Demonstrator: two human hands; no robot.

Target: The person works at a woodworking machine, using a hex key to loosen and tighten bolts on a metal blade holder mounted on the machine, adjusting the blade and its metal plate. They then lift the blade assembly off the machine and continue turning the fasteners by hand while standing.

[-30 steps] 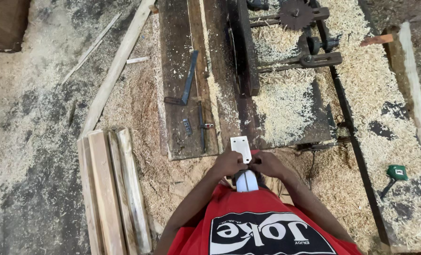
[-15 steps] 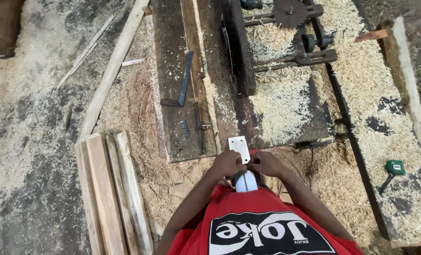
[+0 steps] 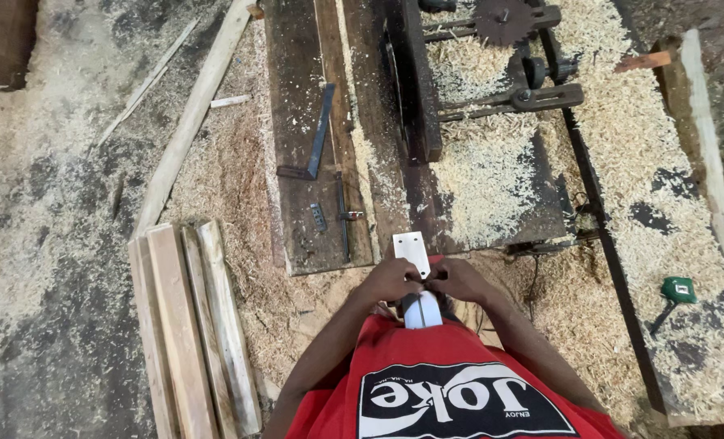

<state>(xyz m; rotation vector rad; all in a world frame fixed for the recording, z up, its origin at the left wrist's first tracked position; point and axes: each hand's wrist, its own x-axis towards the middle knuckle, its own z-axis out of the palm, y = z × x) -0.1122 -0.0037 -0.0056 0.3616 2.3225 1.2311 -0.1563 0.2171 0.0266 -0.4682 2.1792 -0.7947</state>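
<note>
A flat white rectangular plate (image 3: 411,249) was pinched at its near end by the left hand (image 3: 390,280) and right hand (image 3: 456,280), fingers closed; it was probably best kept level and steady.

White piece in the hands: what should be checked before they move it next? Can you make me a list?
1. Both hands on the white piece: ok. The left hand and right hand meet on it, close to the chest.
2. Hands away from the saw blade: ok, it sits at the far end of the bench.
3. Blade stopped: cannot tell.
4. Bench free ahead of the hands: not ok. A metal square and small tools lie there.
5. Tidy footing: not ok, sawdust and planks cover the floor.
</note>
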